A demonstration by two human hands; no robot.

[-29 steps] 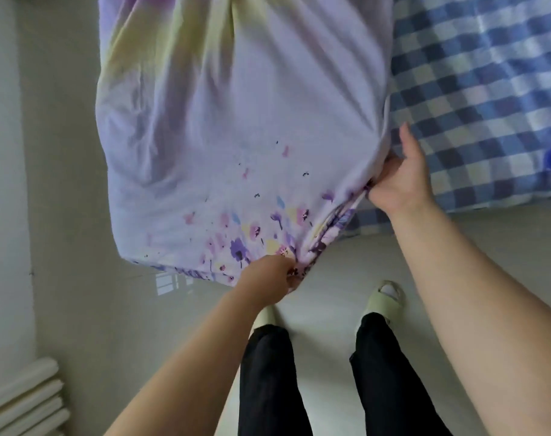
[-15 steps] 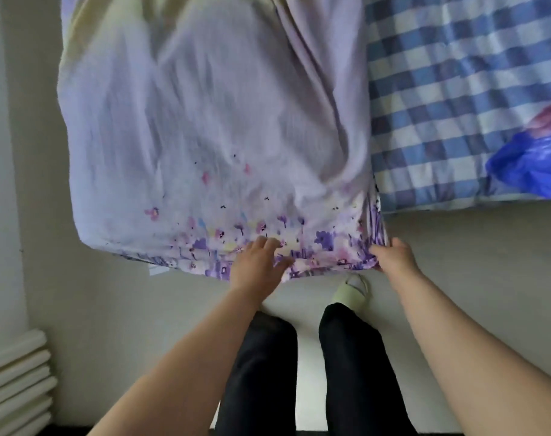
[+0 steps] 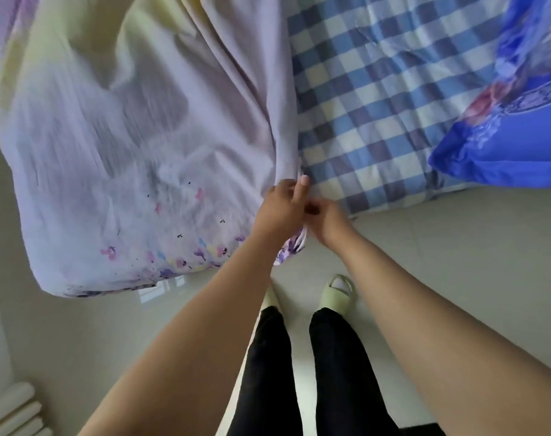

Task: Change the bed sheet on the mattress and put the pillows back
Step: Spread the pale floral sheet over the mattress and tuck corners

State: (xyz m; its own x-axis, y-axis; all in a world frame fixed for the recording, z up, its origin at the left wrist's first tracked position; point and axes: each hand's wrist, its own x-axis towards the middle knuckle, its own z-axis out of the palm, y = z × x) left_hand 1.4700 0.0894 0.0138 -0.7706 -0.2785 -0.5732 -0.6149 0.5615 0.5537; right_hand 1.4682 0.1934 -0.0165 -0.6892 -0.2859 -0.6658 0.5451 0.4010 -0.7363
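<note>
left hand [image 3: 280, 209]: at the gathered right edge of the lilac sheet, fingers curled round the bunched cloth, one finger sticking up
right hand [image 3: 326, 220]: touching the left hand, fingers curled onto the same bunched edge, gripping it; exact finger lay hidden behind the left hand
lilac sheet [image 3: 135, 146]: pale purple-yellow with a floral border along the near hem, draped over the left part of the bed, hem hanging past the near edge over the floor; folds run up from the hands; floral corner pokes out below the two hands
checked sheet [image 3: 377, 114]: blue-white check, covers the right part of the bed, just beside the lilac sheet's gathered edge
pillow [image 3: 513, 121]: blue with floral print, lies on the checked sheet at far right, partly out of frame
floor [image 3: 440, 234]: pale glossy tile, in front of the bed
legs [image 3: 299, 372]: black trousers, standing near the bed edge
slipper [image 3: 337, 294]: pale green, on the right foot; other foot mostly hidden by the left arm
radiator [image 3: 13, 410]: white, bottom left corner
</note>
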